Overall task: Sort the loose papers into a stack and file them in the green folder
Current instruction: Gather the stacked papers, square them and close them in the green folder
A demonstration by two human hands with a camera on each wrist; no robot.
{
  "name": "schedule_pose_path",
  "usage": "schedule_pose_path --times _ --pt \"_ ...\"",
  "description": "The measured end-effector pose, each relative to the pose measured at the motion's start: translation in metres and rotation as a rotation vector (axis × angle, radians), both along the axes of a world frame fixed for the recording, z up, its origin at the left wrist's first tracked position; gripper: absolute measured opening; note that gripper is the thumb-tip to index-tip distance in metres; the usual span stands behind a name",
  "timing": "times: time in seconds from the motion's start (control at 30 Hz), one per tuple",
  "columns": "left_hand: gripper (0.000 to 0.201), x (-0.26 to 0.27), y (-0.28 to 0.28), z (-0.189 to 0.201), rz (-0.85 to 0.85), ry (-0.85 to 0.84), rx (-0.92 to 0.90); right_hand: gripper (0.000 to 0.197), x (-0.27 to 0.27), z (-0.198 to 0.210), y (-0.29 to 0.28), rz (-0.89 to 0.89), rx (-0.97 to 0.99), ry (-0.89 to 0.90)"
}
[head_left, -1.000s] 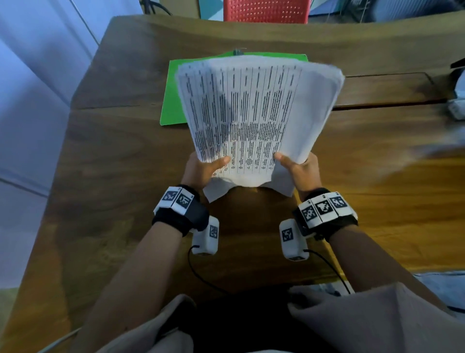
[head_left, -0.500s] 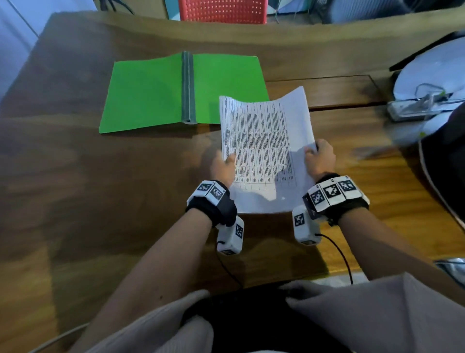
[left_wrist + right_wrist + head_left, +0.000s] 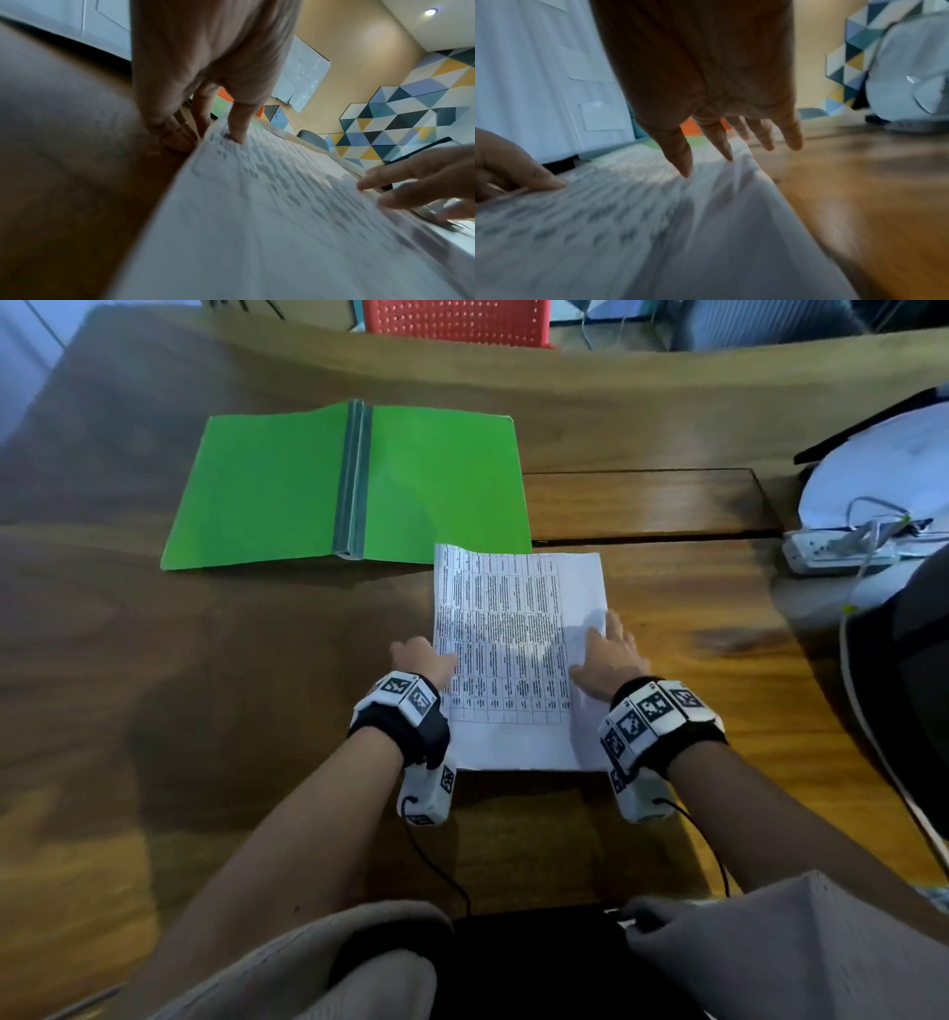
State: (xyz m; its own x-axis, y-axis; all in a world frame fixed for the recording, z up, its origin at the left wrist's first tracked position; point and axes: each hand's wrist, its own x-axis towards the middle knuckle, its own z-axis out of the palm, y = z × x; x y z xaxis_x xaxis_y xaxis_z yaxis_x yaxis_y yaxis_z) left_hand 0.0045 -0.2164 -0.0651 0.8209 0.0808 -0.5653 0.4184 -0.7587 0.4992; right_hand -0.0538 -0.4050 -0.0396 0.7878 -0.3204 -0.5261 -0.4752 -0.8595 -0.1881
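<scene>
A stack of printed white papers lies flat on the wooden table, its far left corner overlapping the near right corner of the open green folder. My left hand grips the stack's left edge; in the left wrist view its thumb lies on the top sheet and its fingers curl down beside the edge. My right hand rests on the stack's right side with its fingers straight and spread. In the right wrist view its fingertips touch the paper.
A white power strip with cables and a round white object sit at the right edge. A dark object bulges in below them. A red chair stands beyond the table. A recessed panel lies right of the folder.
The stack, held up in both hands a second ago, now lies flat on the table. My right hand has let go and lies open on it.
</scene>
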Motion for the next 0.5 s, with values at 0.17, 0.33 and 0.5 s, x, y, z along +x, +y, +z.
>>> schedule_pose_path --times 0.17,0.33,0.5 --pt "0.058 0.058 0.035 0.01 0.129 -0.048 -0.084 0.042 0.047 0.043 0.018 0.119 0.006 -0.184" --pt "0.083 0.113 0.066 0.014 0.609 -0.09 -0.301 0.052 0.104 0.055 0.056 0.215 0.167 -0.268" --pt "0.073 0.144 0.082 0.004 0.783 -0.035 -0.453 0.057 0.144 0.022 0.087 0.292 0.155 -0.15"
